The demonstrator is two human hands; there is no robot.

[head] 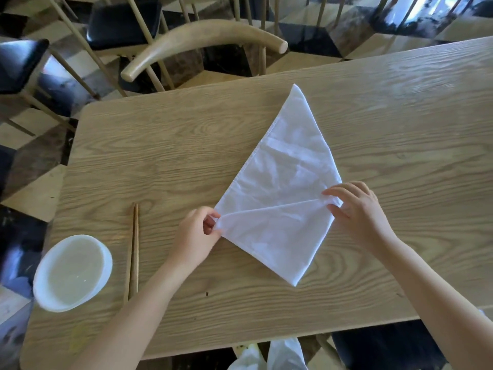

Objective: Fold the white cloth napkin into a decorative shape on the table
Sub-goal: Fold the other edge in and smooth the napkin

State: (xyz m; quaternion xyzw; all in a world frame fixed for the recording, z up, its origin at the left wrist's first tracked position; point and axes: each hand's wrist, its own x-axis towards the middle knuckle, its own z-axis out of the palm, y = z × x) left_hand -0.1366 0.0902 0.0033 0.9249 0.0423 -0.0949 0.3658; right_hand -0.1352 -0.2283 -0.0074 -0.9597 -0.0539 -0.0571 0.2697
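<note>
The white cloth napkin (285,172) lies flat on the wooden table (165,156) as a tall kite shape, one tip pointing away from me and one toward me. A fold line crosses it between my two hands. My left hand (196,236) pinches the napkin's left corner between thumb and fingers. My right hand (357,209) pinches the right corner, fingers curled over the cloth's edge.
A pair of wooden chopsticks (133,249) lies left of my left hand. A white bowl (72,273) stands near the table's front left edge. A wooden chair (202,41) stands behind the table's far edge. White plastic (282,353) shows below the near edge.
</note>
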